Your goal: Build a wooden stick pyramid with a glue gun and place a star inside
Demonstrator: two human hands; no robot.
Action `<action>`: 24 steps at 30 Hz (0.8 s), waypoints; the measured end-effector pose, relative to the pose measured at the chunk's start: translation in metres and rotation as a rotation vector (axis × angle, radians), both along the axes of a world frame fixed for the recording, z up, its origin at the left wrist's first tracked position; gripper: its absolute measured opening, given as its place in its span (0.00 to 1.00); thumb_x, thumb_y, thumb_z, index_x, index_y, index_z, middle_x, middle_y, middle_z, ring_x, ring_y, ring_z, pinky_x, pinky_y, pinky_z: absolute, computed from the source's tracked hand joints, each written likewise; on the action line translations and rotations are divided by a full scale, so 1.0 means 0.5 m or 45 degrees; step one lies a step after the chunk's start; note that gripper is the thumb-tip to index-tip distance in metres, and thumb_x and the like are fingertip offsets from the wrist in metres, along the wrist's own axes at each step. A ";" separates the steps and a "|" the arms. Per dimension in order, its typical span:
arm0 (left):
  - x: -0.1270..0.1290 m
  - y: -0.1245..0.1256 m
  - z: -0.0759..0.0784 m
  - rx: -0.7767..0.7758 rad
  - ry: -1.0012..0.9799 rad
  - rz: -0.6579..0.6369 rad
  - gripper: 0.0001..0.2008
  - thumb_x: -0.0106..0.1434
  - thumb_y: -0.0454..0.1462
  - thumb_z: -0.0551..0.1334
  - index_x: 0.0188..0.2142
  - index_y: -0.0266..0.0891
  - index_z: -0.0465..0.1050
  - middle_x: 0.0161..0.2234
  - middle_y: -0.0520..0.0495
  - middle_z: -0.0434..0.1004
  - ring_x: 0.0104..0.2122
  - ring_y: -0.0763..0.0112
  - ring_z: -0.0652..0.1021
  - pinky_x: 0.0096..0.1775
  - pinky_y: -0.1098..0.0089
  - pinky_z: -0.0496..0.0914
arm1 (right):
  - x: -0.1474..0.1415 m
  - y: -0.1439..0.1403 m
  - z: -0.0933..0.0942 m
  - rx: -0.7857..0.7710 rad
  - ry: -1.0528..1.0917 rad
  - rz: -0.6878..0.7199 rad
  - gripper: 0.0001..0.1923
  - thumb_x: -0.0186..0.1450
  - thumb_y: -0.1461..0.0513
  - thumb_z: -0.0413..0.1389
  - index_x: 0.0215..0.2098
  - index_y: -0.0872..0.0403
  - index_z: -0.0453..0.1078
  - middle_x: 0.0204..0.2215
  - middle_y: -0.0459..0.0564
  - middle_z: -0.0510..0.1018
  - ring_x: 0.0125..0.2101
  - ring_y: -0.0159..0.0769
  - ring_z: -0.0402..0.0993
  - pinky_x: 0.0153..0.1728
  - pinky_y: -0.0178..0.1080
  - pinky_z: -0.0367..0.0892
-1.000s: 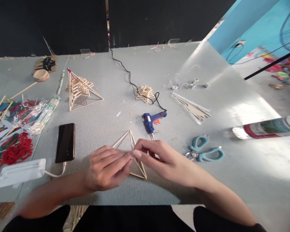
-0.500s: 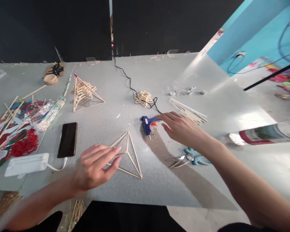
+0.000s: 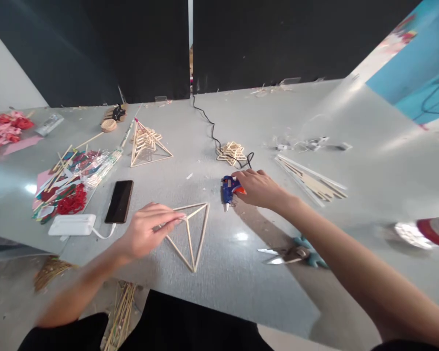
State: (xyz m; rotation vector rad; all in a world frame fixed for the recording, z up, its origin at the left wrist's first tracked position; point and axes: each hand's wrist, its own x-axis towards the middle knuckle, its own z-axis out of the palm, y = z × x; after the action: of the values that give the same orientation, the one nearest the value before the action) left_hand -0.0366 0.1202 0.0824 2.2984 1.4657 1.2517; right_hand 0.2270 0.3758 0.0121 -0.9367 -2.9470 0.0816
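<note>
My left hand (image 3: 148,229) is closed in a pinch at the upper joint of a wooden stick frame (image 3: 189,243), built as a triangle with sticks meeting at a point. The fingertips cover part of that joint. To the right, my right hand (image 3: 261,189) has its fingers wrapped over the handle of a blue hot glue gun (image 3: 227,189) with an orange trigger. The gun rests on the table, its nozzle pointing toward me. Scissors with teal handles (image 3: 312,252) lie beneath my right forearm, partly hidden by it.
A black cord (image 3: 212,127) crosses a stack of stick stars (image 3: 231,153). A finished-looking stick pyramid (image 3: 148,146) stands at back left. Phone (image 3: 119,201), white power bank (image 3: 72,224) and craft scraps (image 3: 71,197) lie left. Loose sticks (image 3: 312,180) and a bottle (image 3: 433,231) lie right.
My right hand has moved from reaching at the glue gun's handle to closing around it. My left fingertips have come together at the frame's joint, and the frame has turned slightly. The view has shifted left.
</note>
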 end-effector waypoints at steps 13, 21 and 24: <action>-0.020 0.010 0.060 -0.159 -0.255 0.023 0.14 0.72 0.28 0.63 0.51 0.43 0.83 0.43 0.46 0.88 0.41 0.73 0.86 0.44 0.76 0.79 | 0.026 0.021 -0.063 -0.041 0.099 -0.058 0.20 0.70 0.52 0.55 0.52 0.56 0.74 0.48 0.63 0.80 0.49 0.55 0.77 0.47 0.52 0.68; -0.017 0.019 0.064 -0.055 -0.198 0.100 0.07 0.70 0.31 0.66 0.44 0.37 0.85 0.37 0.44 0.88 0.35 0.71 0.86 0.38 0.74 0.81 | 0.032 0.027 -0.071 -0.055 0.107 -0.029 0.19 0.71 0.52 0.54 0.52 0.55 0.75 0.48 0.60 0.79 0.50 0.55 0.77 0.46 0.52 0.70; -0.006 0.018 0.068 0.072 -0.199 0.128 0.09 0.67 0.28 0.68 0.45 0.38 0.85 0.36 0.46 0.88 0.33 0.73 0.86 0.36 0.75 0.81 | 0.033 0.027 -0.068 -0.054 0.097 -0.016 0.19 0.72 0.52 0.54 0.52 0.55 0.75 0.49 0.60 0.79 0.50 0.54 0.77 0.47 0.52 0.70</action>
State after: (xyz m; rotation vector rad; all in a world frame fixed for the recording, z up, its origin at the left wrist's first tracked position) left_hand -0.0397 0.1293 0.1162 2.1287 1.5263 1.4818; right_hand 0.2436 0.3891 -0.0220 -0.9355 -2.8803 0.1758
